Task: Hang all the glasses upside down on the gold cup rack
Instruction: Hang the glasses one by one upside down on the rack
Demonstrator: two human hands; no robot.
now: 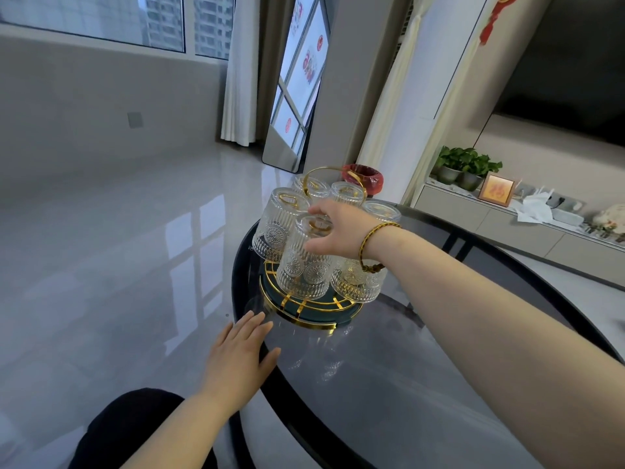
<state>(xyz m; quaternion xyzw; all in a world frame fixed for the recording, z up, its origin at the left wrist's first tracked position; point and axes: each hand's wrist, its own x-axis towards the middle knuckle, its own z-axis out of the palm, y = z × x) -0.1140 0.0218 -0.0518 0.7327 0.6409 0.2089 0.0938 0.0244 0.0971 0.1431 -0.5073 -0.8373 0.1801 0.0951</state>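
Observation:
The gold cup rack (pixel 306 311) with a dark green round base stands at the left edge of a round dark glass table (pixel 422 384). Several embossed clear glasses hang upside down on its gold prongs. My right hand (pixel 333 233) reaches across the rack and touches the top of the front glass (pixel 301 269), thumb against its side and fingers over its upturned bottom. Another glass (pixel 274 225) hangs to its left, and one (pixel 358 282) sits under my wrist. My left hand (pixel 241 353) lies flat on the table edge, fingers apart, holding nothing.
A red-lined bin (pixel 367 176) stands behind the rack. A leaning mirror (pixel 294 96) stands by the curtains. At the right, a long low cabinet (pixel 507 228) carries potted plants (pixel 463 165), a small framed picture and papers. Glossy floor lies left of the table.

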